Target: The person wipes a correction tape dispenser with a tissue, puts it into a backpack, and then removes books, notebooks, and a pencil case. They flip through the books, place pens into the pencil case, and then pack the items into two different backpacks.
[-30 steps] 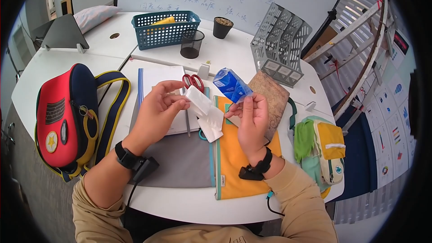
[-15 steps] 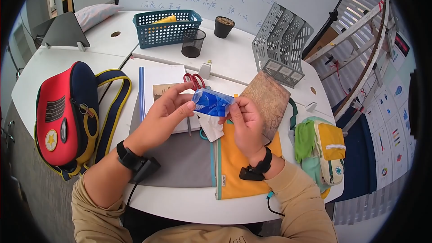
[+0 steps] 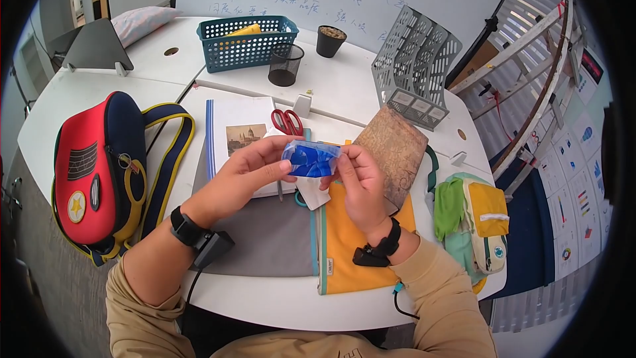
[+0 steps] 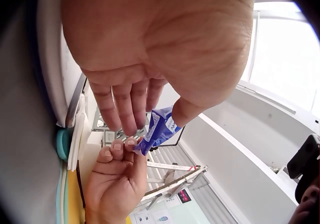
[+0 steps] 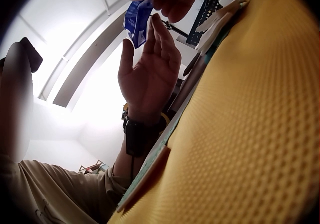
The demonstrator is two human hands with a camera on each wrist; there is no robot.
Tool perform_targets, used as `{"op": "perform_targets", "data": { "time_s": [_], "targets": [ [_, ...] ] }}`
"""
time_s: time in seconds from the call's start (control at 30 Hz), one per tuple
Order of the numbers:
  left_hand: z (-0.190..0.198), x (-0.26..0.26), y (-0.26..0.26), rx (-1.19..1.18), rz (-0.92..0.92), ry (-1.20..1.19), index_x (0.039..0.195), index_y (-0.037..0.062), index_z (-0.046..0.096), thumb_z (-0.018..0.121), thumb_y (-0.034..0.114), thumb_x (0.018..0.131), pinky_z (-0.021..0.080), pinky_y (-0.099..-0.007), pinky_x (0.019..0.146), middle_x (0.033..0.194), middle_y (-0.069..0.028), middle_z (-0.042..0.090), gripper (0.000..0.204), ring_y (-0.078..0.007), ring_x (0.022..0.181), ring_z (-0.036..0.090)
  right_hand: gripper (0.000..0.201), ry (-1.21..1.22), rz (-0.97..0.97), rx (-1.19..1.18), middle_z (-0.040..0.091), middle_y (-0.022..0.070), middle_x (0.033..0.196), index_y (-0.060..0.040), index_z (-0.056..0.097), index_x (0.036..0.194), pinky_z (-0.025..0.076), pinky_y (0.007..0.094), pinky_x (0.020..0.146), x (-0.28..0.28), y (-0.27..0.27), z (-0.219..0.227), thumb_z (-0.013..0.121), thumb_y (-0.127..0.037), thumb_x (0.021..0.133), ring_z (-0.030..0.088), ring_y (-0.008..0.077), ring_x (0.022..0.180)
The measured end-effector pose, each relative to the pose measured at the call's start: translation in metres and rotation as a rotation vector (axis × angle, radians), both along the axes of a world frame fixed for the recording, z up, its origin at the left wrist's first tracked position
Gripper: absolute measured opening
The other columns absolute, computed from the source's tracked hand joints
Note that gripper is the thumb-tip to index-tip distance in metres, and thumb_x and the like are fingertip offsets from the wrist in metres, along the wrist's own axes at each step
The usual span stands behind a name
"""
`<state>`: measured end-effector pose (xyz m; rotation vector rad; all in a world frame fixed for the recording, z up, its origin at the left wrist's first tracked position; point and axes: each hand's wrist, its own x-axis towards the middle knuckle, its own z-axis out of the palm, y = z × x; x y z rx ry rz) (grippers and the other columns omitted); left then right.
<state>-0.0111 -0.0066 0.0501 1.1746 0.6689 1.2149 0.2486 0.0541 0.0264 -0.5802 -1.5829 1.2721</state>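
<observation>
A blue and clear plastic tissue packet (image 3: 311, 159) is held up between both hands over the table. The left hand (image 3: 242, 176) pinches its left end with thumb and fingers, and the right hand (image 3: 361, 185) pinches its right end. In the left wrist view the packet (image 4: 159, 130) hangs between the left thumb and the right fingertips. The right wrist view shows the packet (image 5: 137, 21) above the left palm (image 5: 150, 79). White tissue (image 3: 315, 193) lies beneath the hands, beside red-handled scissors (image 3: 286, 121).
Under the forearms lie a grey pouch (image 3: 265, 235) and an orange pouch (image 3: 358, 265). A red backpack (image 3: 93, 179) stands at left, a small green and yellow bag (image 3: 474, 225) at right. Behind are a teal basket (image 3: 228, 59), mesh cup (image 3: 285, 69), plant pot (image 3: 329, 43) and grey rack (image 3: 417, 59).
The right hand has moved left with the packet, bringing it to the left hand, which now pinches it too. The white tissue the left hand held up is now down among the table items.
</observation>
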Motion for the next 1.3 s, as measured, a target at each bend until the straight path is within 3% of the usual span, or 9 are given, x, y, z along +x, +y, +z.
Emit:
{"op": "perform_targets", "data": {
  "time_s": [0.1, 0.2, 0.3, 0.5, 0.6, 0.9, 1.0, 1.2, 1.3],
  "targets": [
    [-0.007, -0.008, 0.001, 0.008, -0.084, 0.076, 0.161, 0.0005, 0.059, 0.071, 0.019, 0.118, 0.057, -0.0326, 0.110, 0.145, -0.0053, 0.072, 0.048, -0.0123, 0.130, 0.069, 0.020, -0.009, 0.014, -0.005, 0.072, 0.0066, 0.108, -0.0006, 0.063, 0.131, 0.066, 0.0341, 0.081, 0.000, 0.002, -0.002, 0.058, -0.019, 0.125, 0.075, 0.0159, 0.089],
    [-0.005, -0.007, -0.001, 0.037, -0.036, 0.077, 0.160, 0.0008, 0.059, 0.071, 0.019, 0.118, 0.057, -0.0319, 0.111, 0.145, -0.0056, 0.072, 0.046, -0.0120, 0.130, 0.068, 0.018, 0.017, -0.002, -0.043, 0.073, 0.0051, 0.104, 0.0004, 0.064, 0.129, 0.062, 0.0294, 0.083, -0.003, -0.003, 0.002, 0.058, -0.016, 0.125, 0.071, 0.0110, 0.089],
    [0.000, 0.001, -0.003, 0.058, 0.062, 0.030, 0.156, 0.0028, 0.061, 0.073, 0.014, 0.116, 0.058, -0.0324, 0.104, 0.136, -0.0033, 0.071, 0.043, -0.0126, 0.115, 0.069, 0.017, 0.030, -0.001, -0.018, 0.073, 0.0053, 0.104, 0.0005, 0.064, 0.129, 0.062, 0.0295, 0.083, -0.003, -0.001, 0.000, 0.058, -0.015, 0.124, 0.072, 0.0111, 0.089],
    [-0.001, -0.008, 0.001, 0.024, 0.231, 0.044, 0.130, 0.0064, 0.067, 0.072, 0.017, 0.117, 0.055, -0.0283, 0.093, 0.109, 0.0025, 0.069, 0.017, -0.0087, 0.100, 0.067, 0.013, 0.036, -0.035, -0.015, 0.073, 0.0059, 0.103, -0.0003, 0.063, 0.126, 0.062, 0.0302, 0.082, -0.001, 0.002, -0.004, 0.058, -0.013, 0.124, 0.072, 0.0120, 0.088],
    [-0.009, -0.007, 0.009, 0.069, 0.340, 0.019, 0.123, 0.0076, 0.067, 0.069, 0.020, 0.120, 0.053, -0.0267, 0.088, 0.104, 0.0026, 0.069, 0.013, -0.0076, 0.094, 0.065, 0.012, 0.055, -0.048, -0.013, 0.073, 0.0060, 0.101, -0.0009, 0.063, 0.124, 0.062, 0.0305, 0.081, 0.000, 0.003, -0.003, 0.059, -0.012, 0.123, 0.071, 0.0121, 0.086],
    [-0.010, -0.007, 0.012, -0.068, 0.548, -0.117, 0.123, 0.0082, 0.068, 0.063, 0.025, 0.123, 0.055, -0.0275, 0.088, 0.103, 0.0010, 0.069, 0.017, -0.0084, 0.090, 0.063, 0.017, 0.107, -0.102, -0.104, 0.073, 0.0071, 0.097, -0.0014, 0.063, 0.120, 0.063, 0.0313, 0.077, 0.002, 0.006, 0.002, 0.058, -0.017, 0.124, 0.071, 0.0131, 0.081],
    [-0.013, -0.012, 0.014, -0.072, 0.561, -0.211, 0.127, 0.0054, 0.068, 0.058, 0.028, 0.125, 0.056, -0.0296, 0.087, 0.104, -0.0016, 0.070, 0.025, -0.0113, 0.091, 0.065, 0.022, 0.146, -0.171, -0.138, 0.075, 0.0076, 0.096, 0.0005, 0.063, 0.131, 0.065, 0.0319, 0.077, 0.003, 0.014, -0.003, 0.057, -0.019, 0.125, 0.073, 0.0145, 0.080],
    [-0.016, -0.013, 0.012, -0.066, 0.511, -0.197, 0.126, 0.0047, 0.068, 0.057, 0.026, 0.125, 0.055, -0.0302, 0.086, 0.102, -0.0021, 0.069, 0.024, -0.0123, 0.089, 0.064, 0.045, 0.160, -0.198, -0.112, 0.074, 0.0150, 0.127, 0.0032, 0.043, 0.166, 0.070, 0.0379, 0.098, -0.002, 0.011, 0.001, 0.053, -0.013, 0.125, 0.078, 0.0199, 0.112],
    [-0.015, -0.011, 0.012, -0.073, 0.542, -0.199, 0.125, 0.0045, 0.068, 0.057, 0.026, 0.125, 0.055, -0.0304, 0.086, 0.102, -0.0022, 0.069, 0.024, -0.0122, 0.089, 0.063, 0.046, 0.183, -0.261, -0.054, 0.069, 0.0160, 0.142, 0.0030, 0.041, 0.165, 0.065, 0.0417, 0.113, -0.013, 0.004, 0.009, 0.054, -0.005, 0.122, 0.073, 0.0232, 0.126]
  ]
}}
